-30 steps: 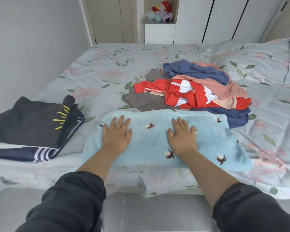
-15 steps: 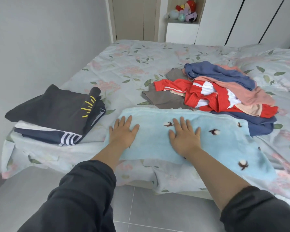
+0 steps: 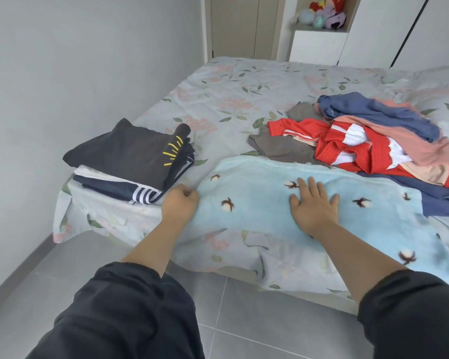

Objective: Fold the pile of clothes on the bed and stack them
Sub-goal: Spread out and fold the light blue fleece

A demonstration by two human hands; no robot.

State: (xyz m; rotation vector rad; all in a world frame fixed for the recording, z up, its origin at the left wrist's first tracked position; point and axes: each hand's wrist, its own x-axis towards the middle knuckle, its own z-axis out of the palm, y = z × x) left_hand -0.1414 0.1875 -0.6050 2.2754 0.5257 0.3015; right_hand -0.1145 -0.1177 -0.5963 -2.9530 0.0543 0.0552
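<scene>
A light blue fleece garment (image 3: 257,195) with small cotton-boll prints lies folded lengthwise along the bed's near edge. My left hand (image 3: 179,204) grips its left end with curled fingers. My right hand (image 3: 313,207) presses flat on its middle, fingers spread. To the left stands a stack of folded dark clothes (image 3: 132,161), a black piece with yellow marks on top and a navy striped one below. Behind the blue garment sprawls the unfolded pile (image 3: 360,141) of red, pink, blue and grey clothes.
The bed (image 3: 244,99) has a pale floral sheet that hangs over the near edge. A grey wall runs along the left. Grey floor tiles (image 3: 257,320) lie below me. Wardrobe doors and a shelf with plush toys (image 3: 324,14) stand at the far end.
My left hand slid from lying flat on the blue garment to its left end and curled around the fabric. My right hand stayed flat. The view swung left.
</scene>
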